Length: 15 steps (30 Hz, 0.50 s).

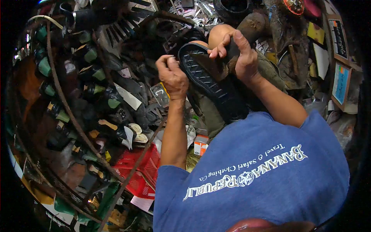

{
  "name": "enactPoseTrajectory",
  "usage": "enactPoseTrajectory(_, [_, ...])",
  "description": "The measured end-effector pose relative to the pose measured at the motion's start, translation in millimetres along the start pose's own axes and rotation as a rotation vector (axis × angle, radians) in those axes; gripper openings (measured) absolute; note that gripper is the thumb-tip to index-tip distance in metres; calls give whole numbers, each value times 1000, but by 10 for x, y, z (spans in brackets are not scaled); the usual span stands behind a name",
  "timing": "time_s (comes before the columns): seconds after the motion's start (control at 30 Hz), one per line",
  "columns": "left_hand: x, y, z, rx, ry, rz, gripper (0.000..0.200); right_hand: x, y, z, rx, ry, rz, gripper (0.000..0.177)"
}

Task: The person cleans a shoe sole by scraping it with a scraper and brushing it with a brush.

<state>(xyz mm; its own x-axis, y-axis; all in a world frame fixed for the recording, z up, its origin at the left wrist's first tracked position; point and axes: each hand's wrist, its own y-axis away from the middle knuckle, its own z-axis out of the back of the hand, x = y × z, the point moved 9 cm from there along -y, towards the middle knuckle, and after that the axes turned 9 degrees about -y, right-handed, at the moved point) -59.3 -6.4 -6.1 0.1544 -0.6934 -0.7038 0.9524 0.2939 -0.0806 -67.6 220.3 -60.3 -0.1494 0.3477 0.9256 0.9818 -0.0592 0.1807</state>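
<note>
You held a shoe (232, 104) upside down just past the middle of the view, towards 1 o'clock. Its black treaded sole (208, 87) faced up at you, one end pointing to 11 o'clock and the other to 5 o'clock. Your right hand (243, 58), at 1 o'clock, was clamped on the shoe from the far side. The thumb stood up and the fingers curled down onto a brown piece (212, 67) that lay on the sole; what that piece was could not be made out. Your left hand (172, 77), near 12 o'clock, was closed into a tight fist touching the sole's rim at its 9 o'clock edge. Whether anything small sat inside that fist could not be told.

Olive cloth (210, 116) lay under the shoe, and your blue printed T-shirt (262, 174) filled the view from 5 to 6 o'clock. Just beside your left wrist, on its 9 o'clock side, was a grey tag (159, 94) marked with a C. Dark shoes with green insides (91, 56) stood in rows from 9 to 11 o'clock. A red plastic crate (139, 170) sat at 7 o'clock, with a small orange and white box (200, 146) near it towards 6 o'clock. Framed pictures (342, 83) leaned at 2 o'clock, well apart from your hands
</note>
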Motion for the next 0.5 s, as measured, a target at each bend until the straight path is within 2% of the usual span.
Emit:
enactPoseTrajectory(0.03, [144,37,28,-46,135,163,19,163,-12,-88,69,-295,-31,41])
enactPoseTrajectory(0.07, [257,75,86,-109,210,227,21,319,-12,-159,136,-589,-69,41])
enactPoseTrajectory(0.17, [421,350,204,-216,304,361,28,667,-86,39,123,-618,5,42])
enactPoseTrajectory(0.27, [251,710,60,166,191,500,36,834,-178,317,113,-740,31,41])
enactPoseTrajectory(0.43, [-36,1197,-55,275,224,568,46,911,-24,496,183,-779,-38,39])
enactPoseTrajectory(0.5, [-192,1300,-82,283,250,525,57,895,86,568,114,-748,-31,39])
